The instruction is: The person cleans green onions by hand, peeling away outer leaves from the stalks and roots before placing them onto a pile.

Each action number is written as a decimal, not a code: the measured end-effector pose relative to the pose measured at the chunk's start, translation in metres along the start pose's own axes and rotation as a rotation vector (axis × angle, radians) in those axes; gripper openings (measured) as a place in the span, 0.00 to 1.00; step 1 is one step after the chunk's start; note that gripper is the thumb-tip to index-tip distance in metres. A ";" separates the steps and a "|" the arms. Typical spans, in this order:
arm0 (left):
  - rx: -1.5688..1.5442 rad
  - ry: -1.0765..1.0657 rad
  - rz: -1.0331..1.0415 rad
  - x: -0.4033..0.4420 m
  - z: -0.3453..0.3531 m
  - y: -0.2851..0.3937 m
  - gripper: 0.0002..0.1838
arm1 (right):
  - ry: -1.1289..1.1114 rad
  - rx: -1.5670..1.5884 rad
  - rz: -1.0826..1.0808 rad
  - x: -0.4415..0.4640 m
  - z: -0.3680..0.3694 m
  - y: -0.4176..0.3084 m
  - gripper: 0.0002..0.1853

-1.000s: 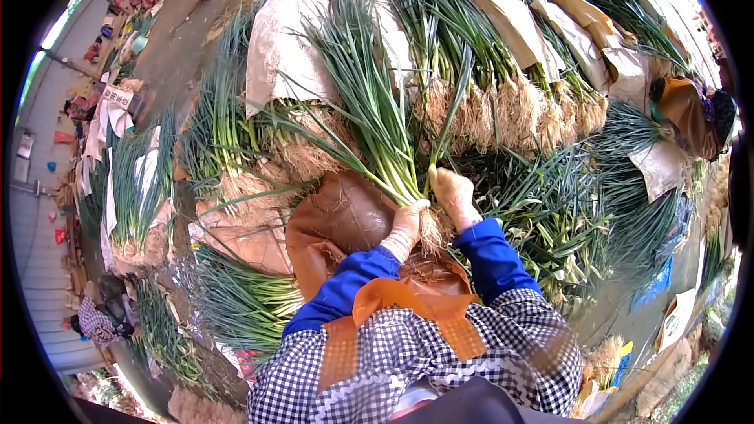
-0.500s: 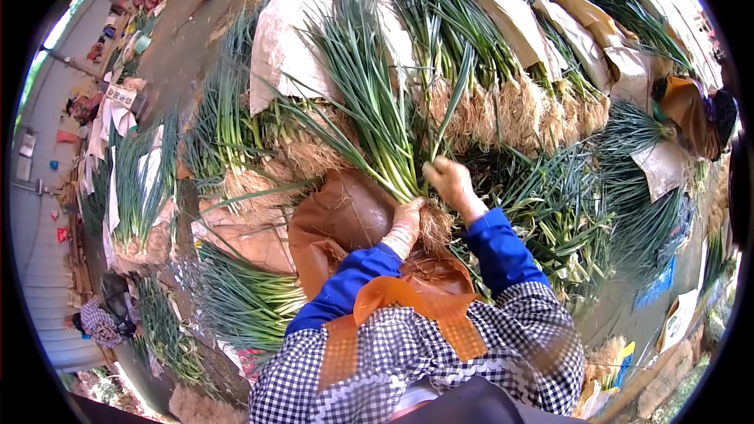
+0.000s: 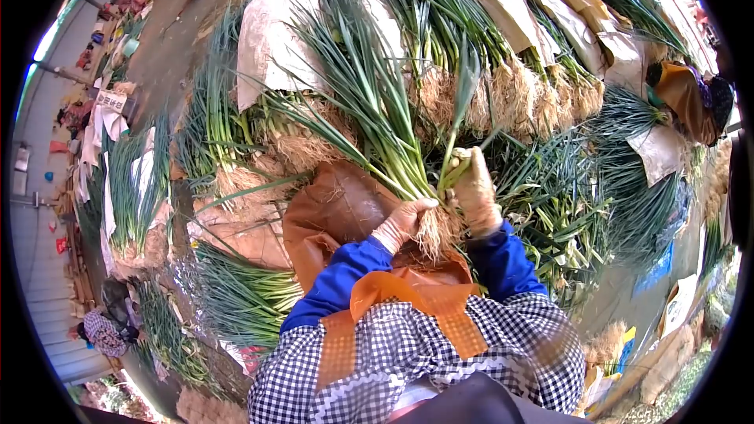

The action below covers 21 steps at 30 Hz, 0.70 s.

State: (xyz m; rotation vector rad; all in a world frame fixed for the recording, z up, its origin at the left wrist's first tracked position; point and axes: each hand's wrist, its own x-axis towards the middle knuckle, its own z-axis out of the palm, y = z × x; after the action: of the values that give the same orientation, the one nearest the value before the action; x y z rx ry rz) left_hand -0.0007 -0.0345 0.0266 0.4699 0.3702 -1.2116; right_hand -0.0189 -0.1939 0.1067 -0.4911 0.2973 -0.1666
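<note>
A bunch of green onions leans up and away from me, its pale roots hanging over my lap. My left hand is closed around the lower white stems, thumb across the front. On the right of the bunch, my right hand is closed with fingers curled on a green onion stalk that stands apart from the others. Its leaf points upward. Part of that stalk is hidden by my fingers. Beneath both hands lies a brown apron with dirt on it.
Rows of green onions with roots lie ahead, partly under pale sacks. Loose leaves are heaped at my right. More green onions lie at my left. Another person is at the far left.
My right hand has turned upright and moved slightly right and down, drawing a stalk away from the bunch. The roots have tilted and spread; my left hand keeps its hold.
</note>
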 end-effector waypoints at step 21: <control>-0.196 0.029 0.170 -0.011 -0.005 0.012 0.10 | -0.506 -1.583 -0.292 0.016 -0.017 0.020 0.11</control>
State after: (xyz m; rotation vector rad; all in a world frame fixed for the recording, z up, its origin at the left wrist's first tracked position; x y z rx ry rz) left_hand 0.0071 -0.0202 0.0298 0.3421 0.4599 -0.9934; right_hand -0.0070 -0.1881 0.0791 -2.1101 -0.2197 -0.0514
